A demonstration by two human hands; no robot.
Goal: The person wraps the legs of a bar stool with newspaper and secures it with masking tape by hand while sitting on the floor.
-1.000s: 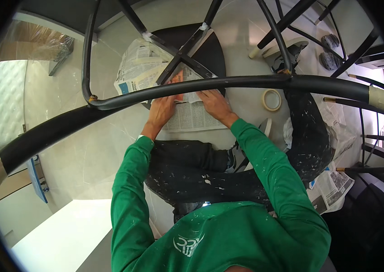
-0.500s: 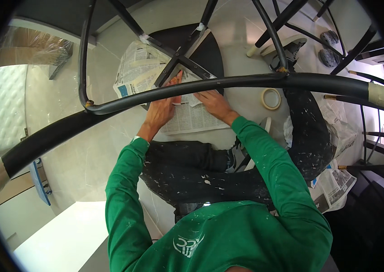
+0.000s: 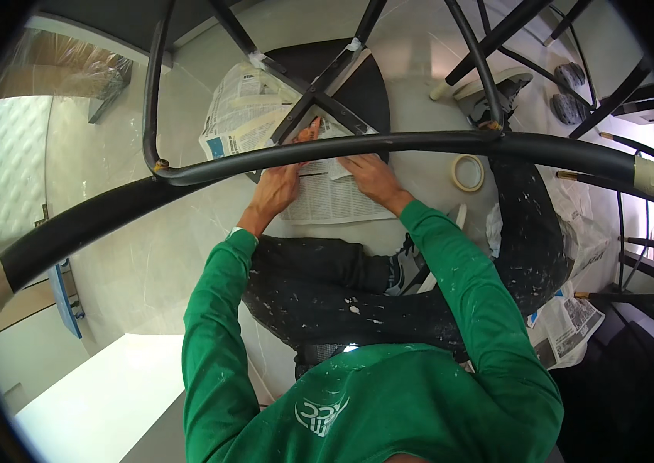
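Note:
An upturned stool stands in front of me, its black seat (image 3: 373,85) on the floor and its dark metal cross frame (image 3: 314,96) above. Newspaper (image 3: 234,112) with strips of tape covers part of the seat, and more newspaper (image 3: 327,202) lies under my hands. My left hand (image 3: 277,190) reaches beneath the frame, its fingers closed around a reddish-orange thing I cannot make out. Flat on the newspaper rests my right hand (image 3: 373,179), fingers stretched toward the left one. The stool's curved black tube (image 3: 388,144) passes across and hides parts of both hands.
A roll of masking tape (image 3: 466,172) lies right of my right hand. More black stool legs (image 3: 612,100) rise at the right, with crumpled newspaper (image 3: 570,328) below. A plastic-wrapped piece (image 3: 57,69) stands at far left, and a white panel (image 3: 111,393) at lower left.
The stool appears shifted slightly right in the picture as the view moves. Both hands stay at nearly the same place on the newspaper; less of the reddish-orange thing shows now.

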